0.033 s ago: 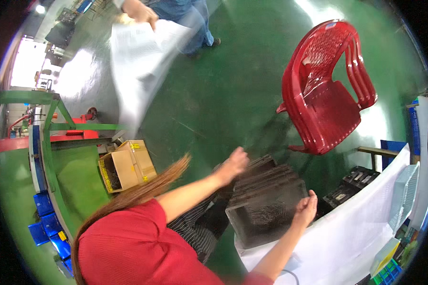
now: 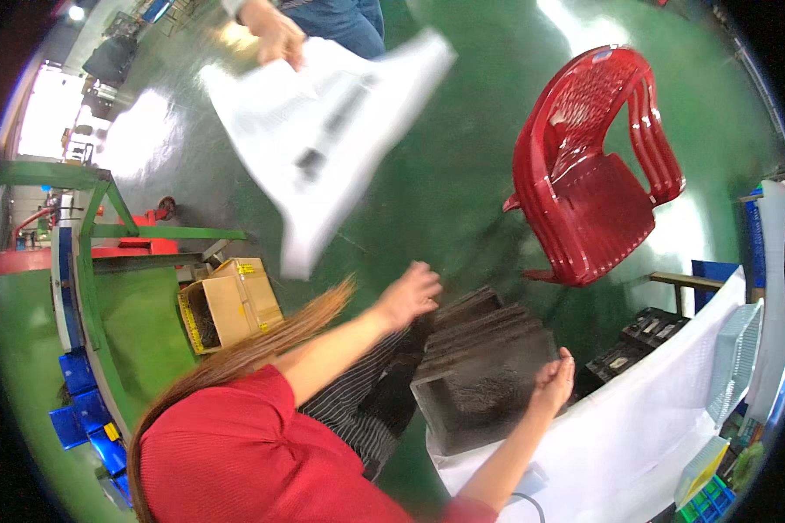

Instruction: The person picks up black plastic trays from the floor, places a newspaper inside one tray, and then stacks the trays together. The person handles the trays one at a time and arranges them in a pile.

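Note:
A stack of dark grey flat trays rests low in front of me, beside my striped lap. My right hand grips the right edge of the top tray. My left hand hovers at the far left corner of the stack with its fingers curled. It is blurred, so I cannot tell whether it holds a tray. My red sleeve and long hair fill the lower left.
Another person's hand at the top swings a big white sheet. Stacked red plastic chairs stand on the green floor at right. More is around: a white-covered table, black trays, an open cardboard box, a green frame and blue bins.
The other person's white sheet has swung to the right and spread out. My left hand has shifted slightly left off the stack's corner. My right hand stays on the tray edge.

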{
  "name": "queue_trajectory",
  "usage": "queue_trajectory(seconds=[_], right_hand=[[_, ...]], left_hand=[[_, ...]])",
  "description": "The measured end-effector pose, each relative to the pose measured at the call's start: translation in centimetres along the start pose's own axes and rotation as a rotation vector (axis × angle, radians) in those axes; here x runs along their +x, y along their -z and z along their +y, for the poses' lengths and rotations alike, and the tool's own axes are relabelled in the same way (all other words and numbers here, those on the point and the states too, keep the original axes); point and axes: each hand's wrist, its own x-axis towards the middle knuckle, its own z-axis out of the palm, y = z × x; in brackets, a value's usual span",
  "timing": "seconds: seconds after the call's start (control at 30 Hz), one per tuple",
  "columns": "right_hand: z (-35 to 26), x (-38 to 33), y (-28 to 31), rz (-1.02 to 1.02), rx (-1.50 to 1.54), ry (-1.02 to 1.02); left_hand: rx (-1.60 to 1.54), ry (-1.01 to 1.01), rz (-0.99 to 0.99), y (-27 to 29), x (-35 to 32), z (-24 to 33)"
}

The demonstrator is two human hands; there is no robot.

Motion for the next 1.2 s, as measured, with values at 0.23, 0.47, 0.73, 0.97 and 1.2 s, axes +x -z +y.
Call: queue_trajectory(seconds=[0.23, 0.47, 0.73, 0.97, 1.2], right_hand=[[-4.6, -3.4, -8.0, -0.275, -0.015, 0.019], [-5.7, -2.6, -15.9, -0.272, -0.571, 0.221], [-4.7, 4.1, -6.1, -0.261, -0.675, 0.158], [0.4, 17.2, 5.5, -0.255, -1.373, 0.173], [5.0, 23.3, 11.2, -0.502, -1.956, -0.233]], left_hand=[[-0.334, -0.451, -0.413, 1.2, -8.6, 17.9], [0.804, -0.72, 0.358, -5.3, -9.1, 12.9], [0.797, -0.631, 0.388, 1.6, -9.9, 10.1], [0.659, 0.15, -0.146, 6.2, 0.0, 3.2], [1.026, 0.503, -0.26, 5.6, 4.7, -12.2]])
